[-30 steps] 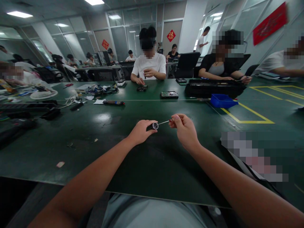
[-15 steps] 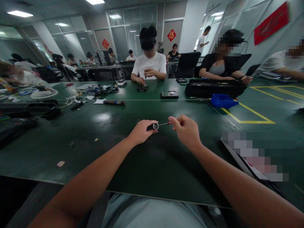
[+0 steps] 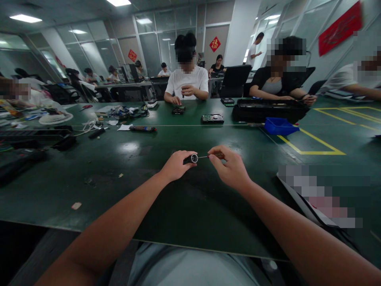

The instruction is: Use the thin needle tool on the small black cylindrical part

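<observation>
Above the green table, my left hand is closed around a short black cylinder with a pale ring at its open end; the ring faces me and to the right. My right hand grips a screwdriver by its handle, which the fingers mostly cover. Its thin metal shaft points left and meets the rim of the cylinder. Whether the tip sits inside or only touches the ring is too small to tell.
A blue tray and a long black housing are at the right. A hard drive lies ahead, with a co-worker behind it. Cables and a dark tool lie at left. A folder rests by my right arm.
My right hand has turned about the screwdriver, its fingers now stretched further forward along the handle. The shaft lies more level. The cylinder has shifted very slightly left in my left hand.
</observation>
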`<state>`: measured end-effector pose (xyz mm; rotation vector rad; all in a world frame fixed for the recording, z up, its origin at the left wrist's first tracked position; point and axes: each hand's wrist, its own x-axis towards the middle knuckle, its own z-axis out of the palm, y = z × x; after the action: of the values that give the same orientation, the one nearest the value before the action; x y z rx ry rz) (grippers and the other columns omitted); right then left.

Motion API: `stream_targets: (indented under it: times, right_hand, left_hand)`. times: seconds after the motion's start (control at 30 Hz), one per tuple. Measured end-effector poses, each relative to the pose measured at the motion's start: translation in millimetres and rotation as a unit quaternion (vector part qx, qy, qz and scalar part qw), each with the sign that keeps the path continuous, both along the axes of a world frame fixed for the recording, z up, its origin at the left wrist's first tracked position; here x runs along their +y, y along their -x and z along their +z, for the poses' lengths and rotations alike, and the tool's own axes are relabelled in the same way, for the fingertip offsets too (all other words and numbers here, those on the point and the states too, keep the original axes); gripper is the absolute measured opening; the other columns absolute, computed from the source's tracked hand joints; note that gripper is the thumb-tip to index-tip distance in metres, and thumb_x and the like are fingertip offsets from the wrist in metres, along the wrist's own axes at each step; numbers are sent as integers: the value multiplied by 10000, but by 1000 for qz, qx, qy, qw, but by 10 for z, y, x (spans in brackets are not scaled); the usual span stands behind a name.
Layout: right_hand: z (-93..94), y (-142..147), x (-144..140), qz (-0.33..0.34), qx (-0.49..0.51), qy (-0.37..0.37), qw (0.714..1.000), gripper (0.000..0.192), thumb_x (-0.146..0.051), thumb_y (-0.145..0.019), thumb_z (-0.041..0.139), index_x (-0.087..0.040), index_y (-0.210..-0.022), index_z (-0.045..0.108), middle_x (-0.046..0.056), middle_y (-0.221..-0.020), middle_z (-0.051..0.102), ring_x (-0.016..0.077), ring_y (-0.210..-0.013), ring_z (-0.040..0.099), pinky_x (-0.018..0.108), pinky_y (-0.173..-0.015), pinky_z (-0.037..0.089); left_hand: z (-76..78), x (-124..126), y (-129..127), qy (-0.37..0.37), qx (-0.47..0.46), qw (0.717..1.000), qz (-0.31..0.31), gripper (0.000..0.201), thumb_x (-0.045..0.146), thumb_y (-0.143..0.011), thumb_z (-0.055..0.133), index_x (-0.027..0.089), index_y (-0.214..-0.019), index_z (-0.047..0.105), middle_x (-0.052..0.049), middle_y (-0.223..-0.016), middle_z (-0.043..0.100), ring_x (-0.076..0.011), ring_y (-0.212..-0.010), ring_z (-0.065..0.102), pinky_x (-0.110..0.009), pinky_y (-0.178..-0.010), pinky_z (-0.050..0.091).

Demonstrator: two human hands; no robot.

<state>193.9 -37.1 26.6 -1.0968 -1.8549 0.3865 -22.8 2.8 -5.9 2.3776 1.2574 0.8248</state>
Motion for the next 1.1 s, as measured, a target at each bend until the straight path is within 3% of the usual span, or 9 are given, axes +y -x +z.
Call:
stream_targets:
  times: [0.2,0.37,0.53,0.7,0.87,1.0,1.1]
  right_hand:
    - [8,24,4,-49,-19,39,998,350,-449,-987,427,-233,-872,677,12,-657,649,173,-572,578,312,-584,399]
    - [-6,19,15,-47,-11,28,998,284,-348,-964,448,-226,-1124,649,28,-749,687,190,-623,603,321,-625,411]
    - [23,17,-6,-25,-32,35,999,349,-387,-996,375,-237,-919,681,34,-744,666,199,-666,611,326,-643,404]
    - [14,14,2,-46,-20,19,999,245,-325,-957,439,-235,-1097,619,31,-770,658,202,-665,599,328,-643,405]
    - [7,-2,18,-36,-28,46,998,265,-375,-982,406,-243,-928,630,27,-732,643,195,-652,586,327,-628,396]
    - [-11,17,30,-46,38,56,997,178,-365,-935,508,-235,-1002,610,27,-769,670,195,-674,610,336,-652,437]
    - [-44,43,63,-19,134,91,987,194,-399,-899,577,-217,-945,623,44,-809,692,200,-742,646,349,-700,491]
  left_hand:
    - [10,-11,-4,0,5,1000,2,386,320,-893,686,238,-1268,646,-60,-1170,695,-242,-1068,618,-418,-972,460]
    - [-5,10,-4,-3,-3,1000,1,388,303,-874,709,224,-1250,652,-62,-1175,695,-239,-1078,625,-410,-984,459]
    - [-16,22,7,-6,-4,1000,3,381,301,-876,707,215,-1244,654,-66,-1169,698,-241,-1075,629,-413,-982,459]
    - [-11,20,15,-11,-3,1000,4,399,317,-879,706,210,-1258,642,-66,-1183,693,-239,-1085,626,-410,-980,461]
    - [-5,20,15,-7,-1,1000,1,386,307,-878,707,220,-1249,651,-61,-1174,698,-241,-1075,630,-412,-977,462]
    - [-16,29,9,-2,-2,1000,4,386,316,-876,709,225,-1248,655,-61,-1176,700,-241,-1082,632,-410,-981,460]
    - [-28,34,-2,-6,5,1000,11,389,310,-867,721,225,-1241,659,-63,-1178,703,-244,-1084,632,-419,-989,450]
